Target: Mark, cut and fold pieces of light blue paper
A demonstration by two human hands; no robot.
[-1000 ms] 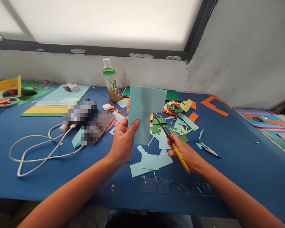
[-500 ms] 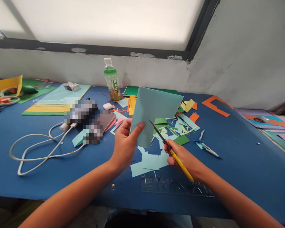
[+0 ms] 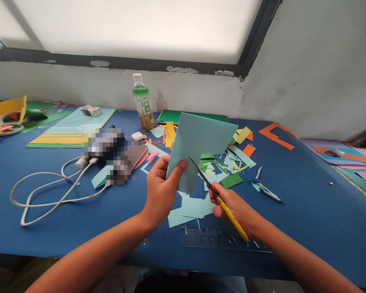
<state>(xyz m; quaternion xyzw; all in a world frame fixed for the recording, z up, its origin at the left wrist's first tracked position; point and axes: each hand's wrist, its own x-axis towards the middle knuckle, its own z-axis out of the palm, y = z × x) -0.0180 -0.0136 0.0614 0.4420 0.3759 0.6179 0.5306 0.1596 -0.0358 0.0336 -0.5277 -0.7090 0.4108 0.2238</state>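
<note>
On your left, a white cable (image 3: 91, 196) loops over the blue table (image 3: 308, 224), and a bottle (image 3: 143, 106) stands farther back. Your left hand (image 3: 161, 187) is clamped on a pale blue sheet (image 3: 204, 134) — held up above paper scraps (image 3: 193, 206). Yellow-handled scissors (image 3: 224, 206) point at its near face — contact unclear — gripped in your right hand (image 3: 232, 200).
</note>
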